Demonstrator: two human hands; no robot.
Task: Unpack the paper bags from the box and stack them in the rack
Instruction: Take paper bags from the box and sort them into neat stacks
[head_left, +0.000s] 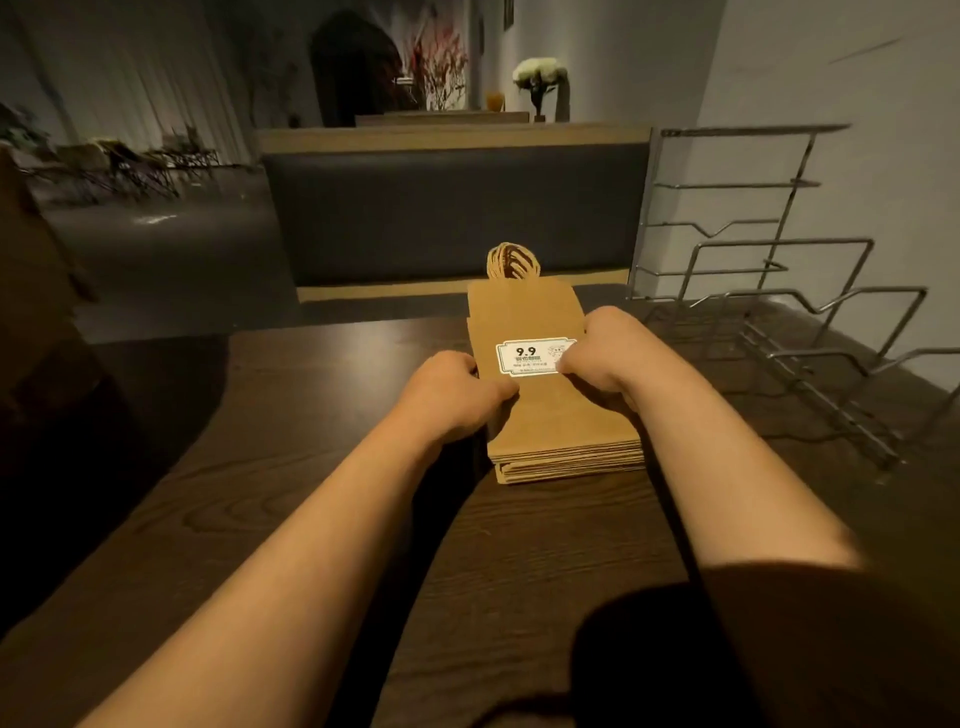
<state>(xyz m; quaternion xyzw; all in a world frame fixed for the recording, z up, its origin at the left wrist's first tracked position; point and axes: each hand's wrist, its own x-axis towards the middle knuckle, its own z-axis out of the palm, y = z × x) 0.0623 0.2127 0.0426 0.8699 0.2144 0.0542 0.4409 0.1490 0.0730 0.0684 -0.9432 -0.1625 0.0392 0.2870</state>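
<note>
Stack of flat brown paper bags (563, 415) lies on dark wood table (322, 467), centre of view, long axis pointing away from the person. Twisted paper handles (511, 261) stick out at the far end, over the table's far edge. Top bag carries a white label (535, 356) reading "9.9".

Left hand (457, 395) grips the stack's left edge about mid-length, fingers curled over the side, thumb on top of the paper. Right hand (610, 358) grips the right edge across from it, fingers curled, knuckles covering the label's right end. Stack sits between both hands, near end free and showing layered edges; can't tell if it's lifted off the table or resting.

Wire rack (779, 312), metal, stands on the table to the right of the stack, near but apart from the right hand, against the white wall (831, 78). Dark padded bench back (452, 208) beyond the table.
</note>
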